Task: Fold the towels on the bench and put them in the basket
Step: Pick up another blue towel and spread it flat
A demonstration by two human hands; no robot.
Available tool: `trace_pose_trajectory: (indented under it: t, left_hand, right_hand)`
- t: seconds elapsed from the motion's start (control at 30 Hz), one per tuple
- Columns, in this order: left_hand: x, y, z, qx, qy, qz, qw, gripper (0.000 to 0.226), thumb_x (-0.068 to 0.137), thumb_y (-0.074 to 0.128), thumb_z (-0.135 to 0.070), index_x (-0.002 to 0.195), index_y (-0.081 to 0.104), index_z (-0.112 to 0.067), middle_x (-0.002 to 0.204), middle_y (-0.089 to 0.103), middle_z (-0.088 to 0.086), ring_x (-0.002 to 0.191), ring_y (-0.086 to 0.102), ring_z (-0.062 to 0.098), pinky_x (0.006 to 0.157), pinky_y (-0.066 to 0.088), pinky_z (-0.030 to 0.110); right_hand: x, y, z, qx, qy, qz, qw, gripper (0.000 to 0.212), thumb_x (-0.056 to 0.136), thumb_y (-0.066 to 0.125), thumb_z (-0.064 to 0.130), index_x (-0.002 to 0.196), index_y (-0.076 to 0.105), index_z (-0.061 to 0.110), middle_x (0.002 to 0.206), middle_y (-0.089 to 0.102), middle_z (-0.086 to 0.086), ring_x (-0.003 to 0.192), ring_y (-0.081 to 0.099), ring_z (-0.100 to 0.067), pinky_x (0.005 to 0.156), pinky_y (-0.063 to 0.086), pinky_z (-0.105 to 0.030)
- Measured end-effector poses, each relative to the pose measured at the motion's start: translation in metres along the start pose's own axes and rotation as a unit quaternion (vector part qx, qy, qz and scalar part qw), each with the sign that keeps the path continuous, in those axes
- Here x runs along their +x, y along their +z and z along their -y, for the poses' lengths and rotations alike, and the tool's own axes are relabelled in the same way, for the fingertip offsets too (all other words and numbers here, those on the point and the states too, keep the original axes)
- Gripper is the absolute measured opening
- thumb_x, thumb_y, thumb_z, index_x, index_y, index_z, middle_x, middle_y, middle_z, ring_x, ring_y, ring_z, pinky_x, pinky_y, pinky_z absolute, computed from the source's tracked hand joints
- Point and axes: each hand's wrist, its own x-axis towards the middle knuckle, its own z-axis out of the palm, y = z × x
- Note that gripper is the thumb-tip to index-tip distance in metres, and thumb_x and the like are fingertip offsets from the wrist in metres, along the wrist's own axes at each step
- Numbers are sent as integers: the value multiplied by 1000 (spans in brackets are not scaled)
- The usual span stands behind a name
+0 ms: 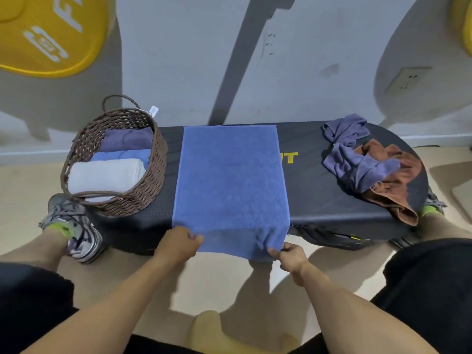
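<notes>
A blue towel (229, 180) lay flat across the black bench (314, 190) at centre frame; crumpled purple-grey (355, 154) and brown (398, 180) towels lay right; the wicker basket (153, 172), left, held three folded towels.

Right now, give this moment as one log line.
both hands pinch blue towel near corners | basket holds three | two unfolded

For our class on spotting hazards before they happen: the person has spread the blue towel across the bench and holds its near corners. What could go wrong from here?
1. The blue towel overhangs the near edge of the bench; if the left hand or right hand lets go, it may slide to the floor.
2. The basket already holds three folded towels, so another might not sit neatly.
3. The brown towel hangs over the bench edge and might drop.
</notes>
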Motion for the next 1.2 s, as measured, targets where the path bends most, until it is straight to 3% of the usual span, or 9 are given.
trace_pose_trajectory:
  t: [0.13,0.3,0.53,0.67,0.77,0.87,0.97,1.07,1.2]
  left_hand:
    - [-26,19,55,-186,-297,109,930,31,86,69,-33,94,62,-4,80,59,9,60,50,23,58,43,28]
    - [-6,29,52,-380,-169,-81,906,44,81,78,-11,119,61,2,107,68,15,94,60,22,88,44,29]
    - [-5,31,46,-396,-141,-101,902,18,71,87,-15,82,74,-8,84,74,6,78,66,19,70,50,22]
    - [-4,31,43,-363,-129,-74,920,9,79,79,-13,80,73,-7,82,73,5,78,66,21,70,51,26]
    - [-6,15,38,-315,-130,-56,938,18,80,70,-9,70,61,3,69,59,7,67,54,23,66,45,29]
    - [-9,-17,17,-365,-135,43,920,28,75,60,-8,57,40,-15,52,37,2,49,35,18,50,35,25]
    - [-8,-45,7,-306,-129,115,936,21,81,62,-10,65,49,-15,54,44,6,43,40,17,43,32,21]
    - [-7,-71,2,-241,-79,87,963,17,82,75,-15,71,64,-10,63,59,11,53,50,20,47,37,22]
    - [8,-97,-2,-278,-44,64,957,17,78,80,-17,77,67,-7,61,58,6,52,47,14,44,35,23]
  right_hand:
    - [-1,-4,0,19,13,-5,1000,18,82,79,14,96,71,6,95,74,-8,91,67,-26,72,48,-28]
    - [-4,-6,1,40,9,-14,999,19,81,81,15,93,71,5,91,76,-9,88,72,-29,75,52,-34]
    - [-12,0,10,96,-5,-8,995,19,78,83,10,90,70,2,83,76,-12,68,70,-23,58,56,-27]
    - [-20,0,27,54,2,8,998,19,84,76,4,99,69,-5,96,73,-21,82,71,-32,73,59,-34]
    - [-36,-10,50,-17,6,68,998,15,89,69,5,101,68,-4,88,72,-17,70,69,-27,59,58,-29]
    - [-52,-22,74,-103,-26,79,991,13,90,69,10,97,68,-1,84,68,-12,66,58,-22,52,44,-25]
    - [-65,-36,97,-128,-30,95,987,17,89,72,13,98,69,-1,77,69,-5,62,55,-16,52,36,-23]
    - [-74,-45,119,-104,-36,112,988,12,87,75,15,85,66,7,70,65,-1,52,52,-10,50,37,-21]
    - [-70,-46,143,17,-67,101,993,18,86,75,18,93,64,6,87,68,-14,75,55,-27,57,49,-25]
